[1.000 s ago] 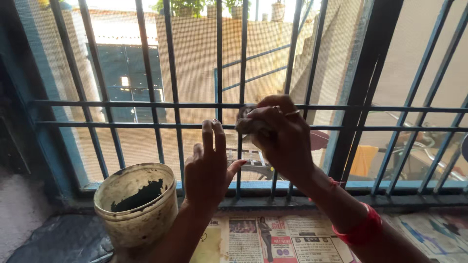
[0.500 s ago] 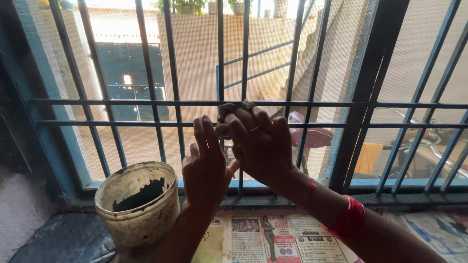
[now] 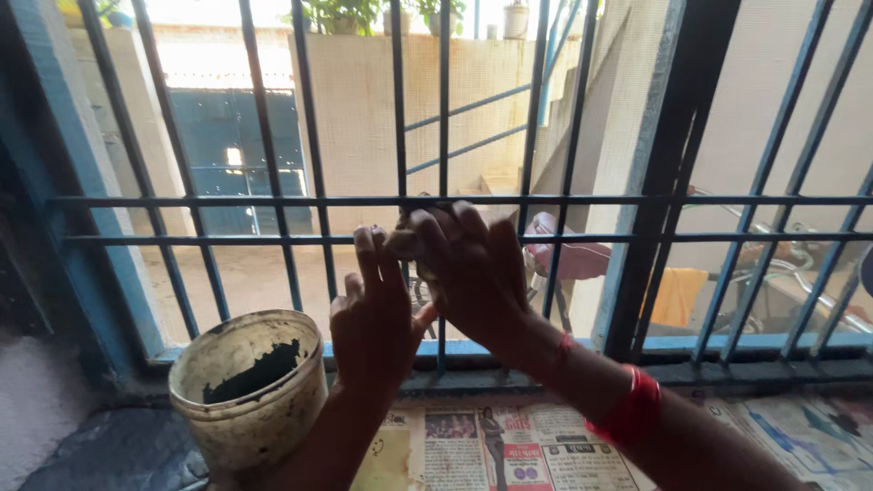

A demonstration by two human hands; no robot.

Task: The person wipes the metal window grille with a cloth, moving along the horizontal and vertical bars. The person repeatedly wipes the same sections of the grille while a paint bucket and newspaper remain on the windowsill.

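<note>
My right hand point(image 3: 473, 273) is curled shut on a small pale wad point(image 3: 400, 241), pressing it against a vertical bar point(image 3: 398, 109) of the blue window grille, just under the upper crossbar. What the wad is cannot be made out. My left hand point(image 3: 375, 318) is raised beside it, palm toward the grille and fingers straight up, with the fingertips touching the wad near the lower crossbar. It holds nothing. Red bangles point(image 3: 627, 409) circle my right wrist.
A stained round tub point(image 3: 245, 386) with dark paint inside stands on the sill at lower left. Newspaper point(image 3: 491, 445) covers the sill under my arms. Beyond the grille lie a yard, a pink chair point(image 3: 568, 255) and a bicycle point(image 3: 782, 264).
My right hand has moved left and slightly down along the grille, closing up against my left hand's fingertips. The left hand has stayed almost still.
</note>
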